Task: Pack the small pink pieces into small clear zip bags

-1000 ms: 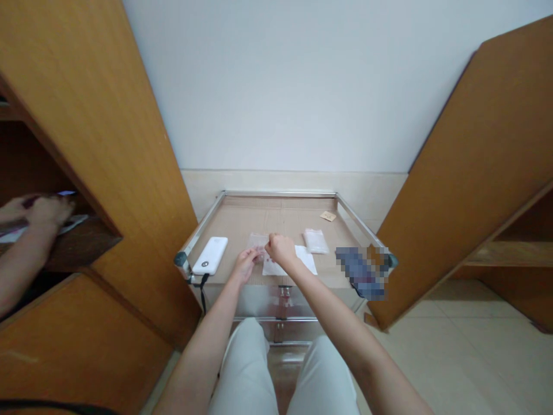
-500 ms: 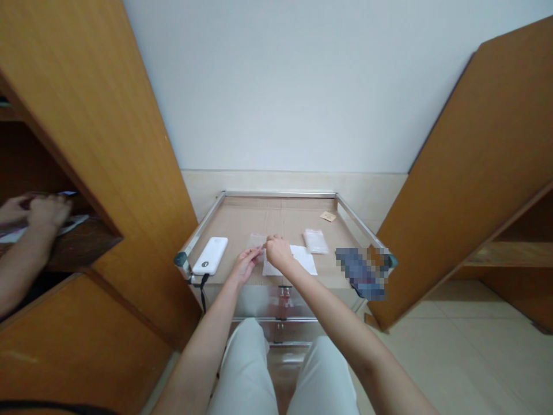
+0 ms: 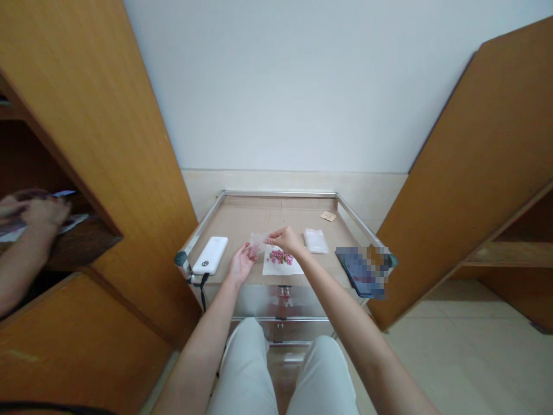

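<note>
A small clear plastic bag point(image 3: 258, 238) is stretched between my two hands above the table. My left hand point(image 3: 242, 264), palm turned up, has its fingers curled at the bag's lower left side, with a little pink showing near the fingertips. My right hand point(image 3: 286, 240) pinches the bag's right edge between thumb and fingers. Just below the right hand, many small pink beads point(image 3: 280, 257) lie in a loose pile on a white sheet of paper point(image 3: 271, 269). Details inside the bag are too small to make out.
A white power bank point(image 3: 211, 255) with a black cable lies at left. To the right are a stack of clear bags point(image 3: 316, 241), a small tan card point(image 3: 328, 216) and a dark phone-like slab point(image 3: 358, 271), partly blurred. A metal rail point(image 3: 280, 194) edges the table. Another person's hands point(image 3: 45, 212) work at far left.
My right hand has moved up and right, uncovering the pink beads on the paper. My left hand has turned palm up and opened somewhat, and the bag is now lifted between both hands.
</note>
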Motion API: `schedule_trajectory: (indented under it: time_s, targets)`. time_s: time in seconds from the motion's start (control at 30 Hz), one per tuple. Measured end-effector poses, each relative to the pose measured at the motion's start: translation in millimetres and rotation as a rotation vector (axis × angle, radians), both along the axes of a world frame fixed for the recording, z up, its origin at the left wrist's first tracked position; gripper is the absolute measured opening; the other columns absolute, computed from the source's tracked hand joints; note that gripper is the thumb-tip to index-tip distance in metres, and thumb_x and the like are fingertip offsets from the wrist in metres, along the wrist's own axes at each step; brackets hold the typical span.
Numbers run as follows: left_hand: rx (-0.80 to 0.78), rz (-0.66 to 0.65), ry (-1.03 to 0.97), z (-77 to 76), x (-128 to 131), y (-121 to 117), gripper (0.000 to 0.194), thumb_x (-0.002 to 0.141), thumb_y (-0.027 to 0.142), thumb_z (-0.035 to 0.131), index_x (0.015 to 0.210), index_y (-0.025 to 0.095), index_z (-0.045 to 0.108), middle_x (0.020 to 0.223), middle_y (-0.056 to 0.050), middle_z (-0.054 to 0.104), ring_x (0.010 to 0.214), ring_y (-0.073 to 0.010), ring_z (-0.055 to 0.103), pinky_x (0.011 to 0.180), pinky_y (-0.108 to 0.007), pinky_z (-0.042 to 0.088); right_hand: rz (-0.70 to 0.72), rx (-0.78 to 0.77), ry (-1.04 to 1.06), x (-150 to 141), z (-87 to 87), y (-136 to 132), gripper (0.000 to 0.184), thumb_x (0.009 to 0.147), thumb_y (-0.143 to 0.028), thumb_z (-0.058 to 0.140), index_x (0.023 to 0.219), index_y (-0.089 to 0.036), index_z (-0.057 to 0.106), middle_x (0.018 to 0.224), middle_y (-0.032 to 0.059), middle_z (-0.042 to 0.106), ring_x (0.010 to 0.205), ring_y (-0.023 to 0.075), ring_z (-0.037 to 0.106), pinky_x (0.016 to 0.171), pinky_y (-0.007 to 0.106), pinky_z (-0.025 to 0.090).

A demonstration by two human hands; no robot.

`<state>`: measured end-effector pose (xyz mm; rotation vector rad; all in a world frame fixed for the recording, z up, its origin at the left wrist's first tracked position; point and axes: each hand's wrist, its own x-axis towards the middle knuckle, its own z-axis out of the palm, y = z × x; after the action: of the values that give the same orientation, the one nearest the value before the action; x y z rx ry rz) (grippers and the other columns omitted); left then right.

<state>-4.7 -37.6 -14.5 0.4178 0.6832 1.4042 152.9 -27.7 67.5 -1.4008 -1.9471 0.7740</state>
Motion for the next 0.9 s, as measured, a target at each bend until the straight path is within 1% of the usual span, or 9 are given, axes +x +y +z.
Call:
schedule_trajectory:
  time_s: [0.07, 0.13, 0.27, 0.37, 0.5, 0.57, 0.67, 0.77, 0.9]
  targets:
    - [0.028, 0.014, 0.040, -2.3, 0.7, 0.9, 0.007, 0.069, 0.012, 0.050, 0.072, 0.016, 0.054, 0.067, 0.000, 0.059, 0.056, -0.0076, 0.052, 0.052, -0.020, 0.037, 0.024, -0.043, 0.068, -0.2, 0.9, 0.0, 0.034, 0.060, -0.041, 0.057, 0.065, -0.008, 0.065, 0.043, -0.0053, 0.041, 0.043, 0.0054, 0.034, 0.043, 0.018, 0.021]
    - [0.077, -0.016, 0.116, -2.1, 3.6, -0.4, 0.013, 0.064, 0.008, 0.055, 0.074, 0.015, 0.056, 0.069, 0.000, 0.060, 0.058, -0.0075, 0.053, 0.052, -0.019, 0.037, 0.066, -0.093, 0.143, -1.6, 0.7, -0.5, 0.035, 0.057, -0.041, 0.058, 0.064, -0.008, 0.064, 0.042, -0.0065, 0.038, 0.042, 0.0042, 0.031, 0.042, 0.018, 0.019]
    - [0.181, -0.243, 0.305, 6.7, 10.7, -9.2, 0.032, 0.053, 0.007, 0.066, 0.084, 0.015, 0.059, 0.078, -0.004, 0.063, 0.067, -0.0121, 0.056, 0.060, -0.023, 0.040, 0.102, -0.227, 0.286, -5.7, 0.0, -2.9, 0.027, 0.056, -0.034, 0.060, 0.064, -0.009, 0.062, 0.045, -0.0062, 0.043, 0.042, 0.0038, 0.032, 0.042, 0.018, 0.022]
    - [0.227, -0.352, 0.374, 14.1, 12.4, -15.0, 0.031, 0.053, 0.013, 0.068, 0.083, 0.014, 0.061, 0.081, -0.006, 0.063, 0.070, -0.0141, 0.057, 0.065, -0.026, 0.040, 0.059, -0.303, 0.352, -7.3, 1.6, -5.7, 0.017, 0.059, -0.027, 0.058, 0.060, -0.010, 0.060, 0.044, -0.0052, 0.045, 0.040, 0.0041, 0.036, 0.040, 0.017, 0.025]
    - [0.230, -0.385, 0.353, 14.7, 9.4, -15.6, 0.026, 0.053, 0.020, 0.069, 0.077, 0.013, 0.063, 0.076, -0.006, 0.063, 0.066, -0.0130, 0.055, 0.062, -0.025, 0.040, 0.022, -0.376, 0.412, -6.4, 0.7, -6.6, 0.009, 0.062, -0.018, 0.054, 0.059, -0.010, 0.058, 0.041, -0.0051, 0.046, 0.036, 0.0039, 0.038, 0.038, 0.016, 0.027]
    - [0.224, -0.376, 0.312, 11.7, 7.3, -14.0, 0.023, 0.052, 0.021, 0.070, 0.072, 0.013, 0.062, 0.066, -0.004, 0.061, 0.057, -0.0097, 0.052, 0.058, -0.023, 0.038, 0.021, -0.401, 0.410, -5.1, -2.5, -5.1, 0.006, 0.061, -0.013, 0.052, 0.061, -0.010, 0.058, 0.040, -0.0055, 0.046, 0.034, 0.0034, 0.037, 0.037, 0.015, 0.027]
    - [0.212, -0.383, 0.253, 6.6, 4.2, -11.8, 0.020, 0.049, 0.019, 0.072, 0.063, 0.012, 0.060, 0.052, 0.001, 0.053, 0.048, -0.0057, 0.045, 0.052, -0.021, 0.035, 0.042, -0.448, 0.358, -2.8, -8.0, -2.5, 0.010, 0.060, -0.010, 0.051, 0.066, -0.011, 0.058, 0.037, -0.0063, 0.045, 0.032, 0.0033, 0.035, 0.036, 0.015, 0.027]
    - [0.205, -0.416, 0.216, 3.6, 1.6, -10.9, 0.018, 0.048, 0.018, 0.072, 0.060, 0.012, 0.059, 0.052, 0.001, 0.052, 0.049, -0.0055, 0.044, 0.052, -0.020, 0.035, 0.082, -0.503, 0.264, -1.1, -11.2, -2.2, 0.011, 0.062, -0.014, 0.050, 0.069, -0.012, 0.058, 0.035, -0.0065, 0.043, 0.030, 0.0038, 0.034, 0.034, 0.015, 0.026]
    - [0.222, -0.450, 0.173, 1.9, -0.3, -9.5, 0.019, 0.048, 0.018, 0.073, 0.058, 0.012, 0.058, 0.050, 0.002, 0.051, 0.048, -0.0050, 0.044, 0.052, -0.020, 0.035, 0.141, -0.546, 0.156, -1.1, -10.1, -5.3, 0.011, 0.065, -0.014, 0.043, 0.063, -0.012, 0.054, 0.034, -0.0057, 0.042, 0.030, 0.0042, 0.035, 0.032, 0.014, 0.023]
